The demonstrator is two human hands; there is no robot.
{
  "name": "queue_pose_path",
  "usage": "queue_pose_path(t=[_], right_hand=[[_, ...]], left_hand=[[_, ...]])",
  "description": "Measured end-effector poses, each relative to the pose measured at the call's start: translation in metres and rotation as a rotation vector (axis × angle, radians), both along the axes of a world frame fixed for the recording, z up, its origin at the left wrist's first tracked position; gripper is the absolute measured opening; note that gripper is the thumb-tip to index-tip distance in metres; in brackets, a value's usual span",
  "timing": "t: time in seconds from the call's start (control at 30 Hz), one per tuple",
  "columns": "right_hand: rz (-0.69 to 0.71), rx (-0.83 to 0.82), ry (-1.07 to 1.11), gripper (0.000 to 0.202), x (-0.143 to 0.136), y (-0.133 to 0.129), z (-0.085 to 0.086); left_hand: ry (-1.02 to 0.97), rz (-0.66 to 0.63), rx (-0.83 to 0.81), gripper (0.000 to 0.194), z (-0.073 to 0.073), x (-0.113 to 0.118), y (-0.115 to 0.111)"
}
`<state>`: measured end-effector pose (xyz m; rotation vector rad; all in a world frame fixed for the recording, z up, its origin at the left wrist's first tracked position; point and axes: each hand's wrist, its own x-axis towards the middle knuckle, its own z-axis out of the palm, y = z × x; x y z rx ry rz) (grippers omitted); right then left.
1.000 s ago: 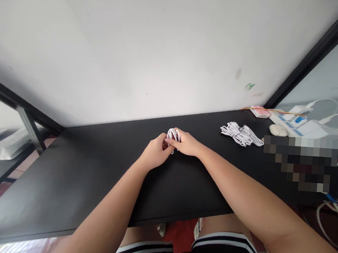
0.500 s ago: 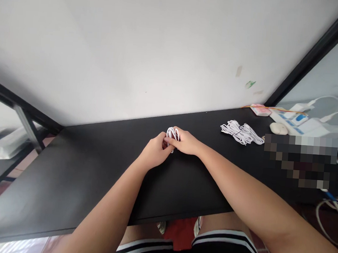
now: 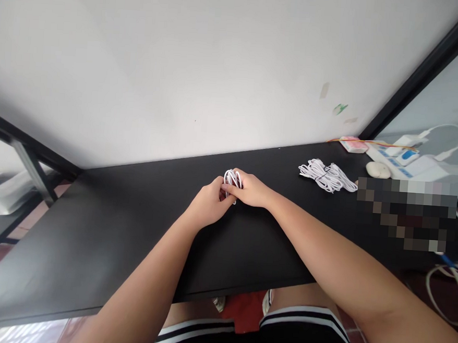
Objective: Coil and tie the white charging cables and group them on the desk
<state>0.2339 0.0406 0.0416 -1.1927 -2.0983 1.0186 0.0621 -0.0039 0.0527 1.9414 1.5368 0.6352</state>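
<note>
Between the fingers (image 3: 233, 189) of the left hand (image 3: 207, 207) and the right hand (image 3: 256, 191): a white cable coil (image 3: 229, 175), upright loops showing above the knuckles, a short bit poking out below. Both sets of fingers pinch it; the right thumb lies across the front of the loops, its tip meeting the left fingers. Tips on the far side hidden; cannot tell how they sit.

Change over the last second: slight. The whole view drifts a little, head movement most likely; grip and coil shape match the earlier pictures. Reading: a steadying hold or very small finger work, the coil kept compact.

Under the fingers, black tabletop (image 3: 139, 228). Well to their right, a second white cable bundle (image 3: 326, 176), dark tie around its middle, untouched. Farther right of the fingers, past that bundle, an off-white rounded object (image 3: 378, 170), then a power strip (image 3: 394, 165) with plugs.
</note>
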Motion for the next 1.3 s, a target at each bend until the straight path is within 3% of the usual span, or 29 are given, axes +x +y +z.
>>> queue_pose_path(t=[1.3], right_hand=[[0.01,0.0,-0.015,0.03,-0.0015,0.0006,-0.0002]], left_hand=[[0.032,-0.005,-0.028,0.02,0.002,-0.0006,-0.0009]])
